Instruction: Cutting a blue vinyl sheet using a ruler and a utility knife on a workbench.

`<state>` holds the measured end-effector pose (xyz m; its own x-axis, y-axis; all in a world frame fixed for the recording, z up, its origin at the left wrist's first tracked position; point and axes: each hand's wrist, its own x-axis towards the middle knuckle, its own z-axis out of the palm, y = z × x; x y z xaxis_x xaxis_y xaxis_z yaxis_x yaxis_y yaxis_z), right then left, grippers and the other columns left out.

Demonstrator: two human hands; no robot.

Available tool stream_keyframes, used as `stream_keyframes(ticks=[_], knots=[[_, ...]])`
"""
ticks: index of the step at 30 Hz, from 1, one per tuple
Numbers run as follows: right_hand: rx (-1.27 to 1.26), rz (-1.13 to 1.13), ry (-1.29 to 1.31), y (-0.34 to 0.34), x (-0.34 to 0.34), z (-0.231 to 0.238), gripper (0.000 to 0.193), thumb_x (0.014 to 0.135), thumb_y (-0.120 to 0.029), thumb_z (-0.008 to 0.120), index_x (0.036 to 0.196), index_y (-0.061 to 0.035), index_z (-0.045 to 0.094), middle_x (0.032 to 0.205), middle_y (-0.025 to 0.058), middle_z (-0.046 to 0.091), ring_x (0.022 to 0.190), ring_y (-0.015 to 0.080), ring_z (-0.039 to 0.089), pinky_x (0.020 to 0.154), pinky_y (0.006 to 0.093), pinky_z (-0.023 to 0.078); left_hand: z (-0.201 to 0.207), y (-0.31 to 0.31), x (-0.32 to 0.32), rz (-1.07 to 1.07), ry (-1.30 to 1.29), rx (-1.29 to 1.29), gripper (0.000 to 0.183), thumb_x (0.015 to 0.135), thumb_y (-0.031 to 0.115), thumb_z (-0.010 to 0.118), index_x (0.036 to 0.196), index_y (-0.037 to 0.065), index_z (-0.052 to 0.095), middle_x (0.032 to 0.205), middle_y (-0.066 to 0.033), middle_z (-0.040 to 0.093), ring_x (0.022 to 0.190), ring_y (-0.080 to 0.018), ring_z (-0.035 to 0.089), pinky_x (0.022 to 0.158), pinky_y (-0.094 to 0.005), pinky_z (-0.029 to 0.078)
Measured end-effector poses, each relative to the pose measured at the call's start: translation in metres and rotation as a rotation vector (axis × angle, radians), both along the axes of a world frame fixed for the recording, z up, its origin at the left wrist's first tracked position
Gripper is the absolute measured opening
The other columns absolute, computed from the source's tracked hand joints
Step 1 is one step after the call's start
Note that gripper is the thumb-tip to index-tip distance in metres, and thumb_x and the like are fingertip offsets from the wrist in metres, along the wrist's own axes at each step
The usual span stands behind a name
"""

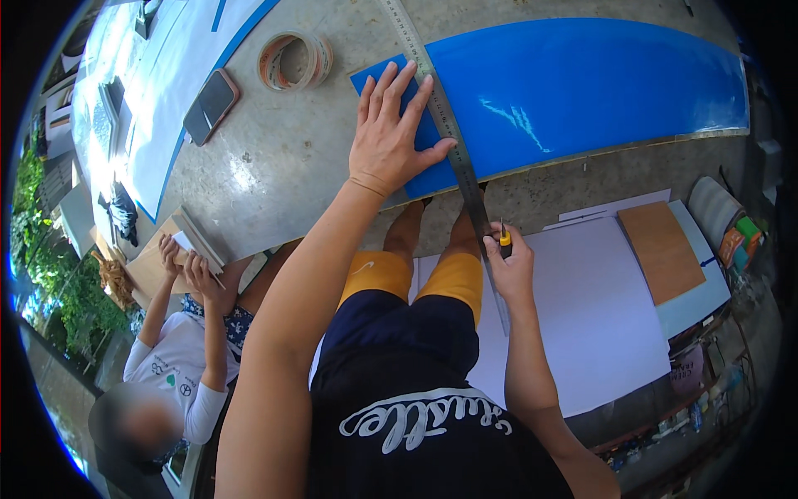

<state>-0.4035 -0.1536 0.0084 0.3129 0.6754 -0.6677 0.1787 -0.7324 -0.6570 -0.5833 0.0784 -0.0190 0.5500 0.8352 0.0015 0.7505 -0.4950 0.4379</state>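
Observation:
A glossy blue sheet (582, 83) lies on the grey table, and a long metal ruler (453, 137) crosses its left part. The ruler's near end sticks out past the table edge. My left hand (386, 145) is flat with fingers spread, pressing on the blue sheet and the ruler's left side. Near the overhanging part of the ruler, my right hand (517, 270) is closed around a yellow and black utility knife (505, 240), its tip pointing away from me. Whether these fingers also grip the ruler, I cannot tell.
Left of the sheet, a tape roll (320, 62) and a phone (211, 108) rest on the grey table (274, 166). A seated person (191, 353) at lower left holds a small white object. Right of my legs lie white sheets (573, 324) and a brown board (662, 254).

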Motion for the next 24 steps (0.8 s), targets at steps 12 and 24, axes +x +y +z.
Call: stream_keyframes(ticks=[12,24], knots=[[0.178,-0.032,-0.030,0.027,-0.004,-0.004,0.026,0.094,-0.016,0.073,0.116,-0.0031,0.071,0.099,0.0144,0.070,0.093,0.0280,0.070,0.085,0.0363,0.053,-0.003,-0.001,0.000,-0.006,0.005,0.038,0.085,0.080,0.055,0.078,0.151,0.018,0.049,0.158,-0.0112,0.039,0.150,-0.0338,0.031,0.126,-0.0528,0.018],[0.181,-0.100,-0.038,0.074,-0.010,-0.016,0.017,0.094,-0.018,0.074,0.099,-0.0016,0.070,0.085,0.0058,0.070,0.079,0.0131,0.063,0.075,0.0296,0.051,-0.009,0.000,0.000,-0.009,0.004,0.104,0.084,0.079,0.058,0.077,0.149,0.018,0.052,0.156,-0.0098,0.043,0.150,-0.0318,0.032,0.125,-0.0514,0.021]])
